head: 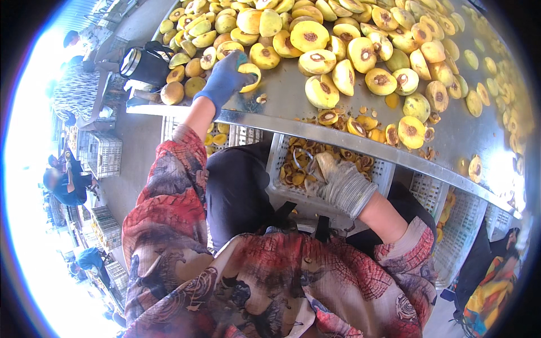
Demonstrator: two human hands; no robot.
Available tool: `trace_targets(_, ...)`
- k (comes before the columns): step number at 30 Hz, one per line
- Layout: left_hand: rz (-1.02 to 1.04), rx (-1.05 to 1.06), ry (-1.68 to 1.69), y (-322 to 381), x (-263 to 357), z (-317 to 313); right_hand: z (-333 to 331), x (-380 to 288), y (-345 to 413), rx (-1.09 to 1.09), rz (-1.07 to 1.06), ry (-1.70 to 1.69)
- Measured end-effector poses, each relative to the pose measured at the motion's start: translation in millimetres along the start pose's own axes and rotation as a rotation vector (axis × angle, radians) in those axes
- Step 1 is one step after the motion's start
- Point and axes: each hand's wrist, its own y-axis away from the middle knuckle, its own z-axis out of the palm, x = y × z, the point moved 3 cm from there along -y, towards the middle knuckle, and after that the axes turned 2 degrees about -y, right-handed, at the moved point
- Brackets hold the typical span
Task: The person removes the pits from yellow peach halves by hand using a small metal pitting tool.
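My left hand (225, 80), in a blue coated glove, grips a yellow peach half (252, 72) over the near left part of the metal table (279, 91). Many halved peaches (310, 36) are heaped beyond it, several with brown stone cavities or split stones showing. My right hand (344, 183), in a grey-white knit glove, is closed around a thin curved metal tool (301, 157), whose handle the fingers mostly hide. That hand is over a white plastic crate (277, 162) below the table edge, which holds brown and yellow stone scraps (298, 179).
The table's raised metal rim (296, 130) runs between my hands, with scraps (338, 122) along it. A black container (146, 65) stands at the left corner. More crates (458, 228) are under the table at right. People (69, 181) work at left; a colourfully clothed person (492, 291) is at right.
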Motion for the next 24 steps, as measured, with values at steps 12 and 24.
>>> trace_targets(12,-0.221,-0.023,1.54,90,103,35,-30,-28,-17,0.382,-0.053,-0.118)
trace_targets(24,0.416,0.185,0.364,110,129,34,-10,-9,-19,0.305,-0.117,0.397)
